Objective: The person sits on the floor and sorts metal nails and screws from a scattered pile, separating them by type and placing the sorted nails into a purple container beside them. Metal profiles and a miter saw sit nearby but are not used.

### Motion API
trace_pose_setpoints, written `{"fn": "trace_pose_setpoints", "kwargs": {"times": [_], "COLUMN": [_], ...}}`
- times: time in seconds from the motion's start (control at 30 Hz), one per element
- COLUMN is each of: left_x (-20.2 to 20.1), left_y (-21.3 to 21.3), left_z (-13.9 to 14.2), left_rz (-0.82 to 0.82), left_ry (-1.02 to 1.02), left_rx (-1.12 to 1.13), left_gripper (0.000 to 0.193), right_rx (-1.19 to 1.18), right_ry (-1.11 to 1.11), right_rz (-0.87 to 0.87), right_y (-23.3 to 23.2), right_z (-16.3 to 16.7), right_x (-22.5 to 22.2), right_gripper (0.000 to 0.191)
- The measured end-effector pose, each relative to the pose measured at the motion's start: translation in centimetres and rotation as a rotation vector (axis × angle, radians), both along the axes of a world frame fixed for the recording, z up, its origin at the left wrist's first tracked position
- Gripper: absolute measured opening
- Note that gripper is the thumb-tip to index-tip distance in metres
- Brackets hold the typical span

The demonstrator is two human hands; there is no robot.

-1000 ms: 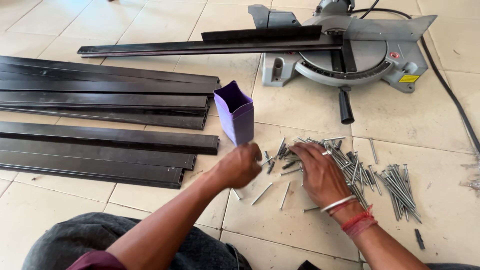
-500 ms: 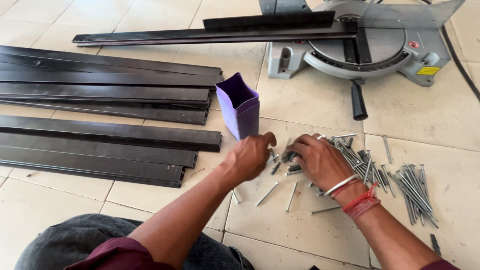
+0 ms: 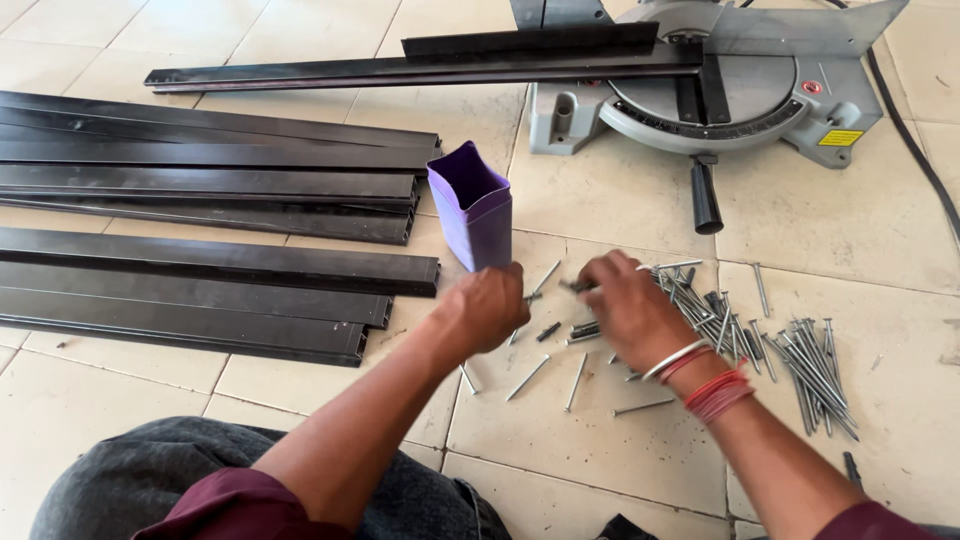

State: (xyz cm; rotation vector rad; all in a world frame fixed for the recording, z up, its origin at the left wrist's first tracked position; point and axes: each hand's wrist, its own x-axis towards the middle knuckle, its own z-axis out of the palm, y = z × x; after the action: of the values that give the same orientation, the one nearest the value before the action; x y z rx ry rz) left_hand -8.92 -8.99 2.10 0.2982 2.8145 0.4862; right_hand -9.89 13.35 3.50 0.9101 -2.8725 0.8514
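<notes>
My left hand (image 3: 486, 310) hovers over the tiled floor just below a purple square cup (image 3: 470, 205), fingers curled around what looks like a nail; the grip is partly hidden. My right hand (image 3: 625, 305), with bangles and red threads at the wrist, rests among loose steel nails (image 3: 705, 305) and pinches small dark screws (image 3: 582, 330). More nails (image 3: 810, 365) lie in a heap to the right. A few single nails (image 3: 528, 378) are scattered below both hands.
Long black metal channels (image 3: 210, 265) lie stacked at the left. A grey mitre saw (image 3: 740, 95) stands at the top right with a black profile (image 3: 400, 68) across its table and a cable (image 3: 915, 150) trailing right. My grey-clad knee (image 3: 130, 480) fills the lower left.
Both hands have shifted slightly up and closer together near the purple cup, still picking through the nails. The view has moved a little nearer.
</notes>
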Motion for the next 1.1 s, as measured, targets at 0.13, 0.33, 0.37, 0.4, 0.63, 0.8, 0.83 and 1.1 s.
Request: {"fn": "trace_pose_setpoints", "kwargs": {"times": [0.13, 0.33, 0.37, 0.4, 0.63, 0.8, 0.83, 1.1], "left_x": [-1.9, -2.3, -2.1, -1.8, -0.5, 1.1, 1.5, 2.3], "left_y": [-0.9, -0.9, -0.7, -0.5, 1.3, 2.1, 2.2, 2.6], "left_z": [-1.8, -1.7, -1.2, -0.8, 0.7, 0.4, 0.4, -1.4], "left_rz": [-0.148, 0.016, 0.202, 0.223, 0.235, 0.052, 0.015, -0.045], "left_ry": [0.153, -0.175, -0.459, -0.527, -0.696, 0.018, 0.049, 0.024], "left_rx": [0.078, 0.572, 0.723, 0.820, 1.200, 0.343, 0.279, 0.153], "left_gripper": [0.028, 0.033, 0.039, 0.036, 0.036, 0.035, 0.034, 0.029], "right_rx": [-0.643, -1.386, -1.383, -1.379, -0.424, 0.127, 0.184, 0.279], "right_ry": [-0.754, -1.037, -1.038, -1.039, -0.760, -0.287, -0.248, -0.209], "right_rz": [-0.122, 0.261, 0.229, 0.198, -0.229, -0.165, -0.161, -0.070], "right_y": [1.6, 3.6, 3.6, 3.7, 3.0, 1.4, 1.1, 0.1], "right_z": [-0.1, -0.5, -0.6, -0.7, 0.4, 1.5, 1.8, 3.7], "right_x": [-1.9, -1.6, -1.4, -1.3, -1.4, 0.8, 1.0, 2.0], "right_gripper": [0.013, 0.016, 0.019, 0.022, 0.034, 0.021, 0.021, 0.018]}}
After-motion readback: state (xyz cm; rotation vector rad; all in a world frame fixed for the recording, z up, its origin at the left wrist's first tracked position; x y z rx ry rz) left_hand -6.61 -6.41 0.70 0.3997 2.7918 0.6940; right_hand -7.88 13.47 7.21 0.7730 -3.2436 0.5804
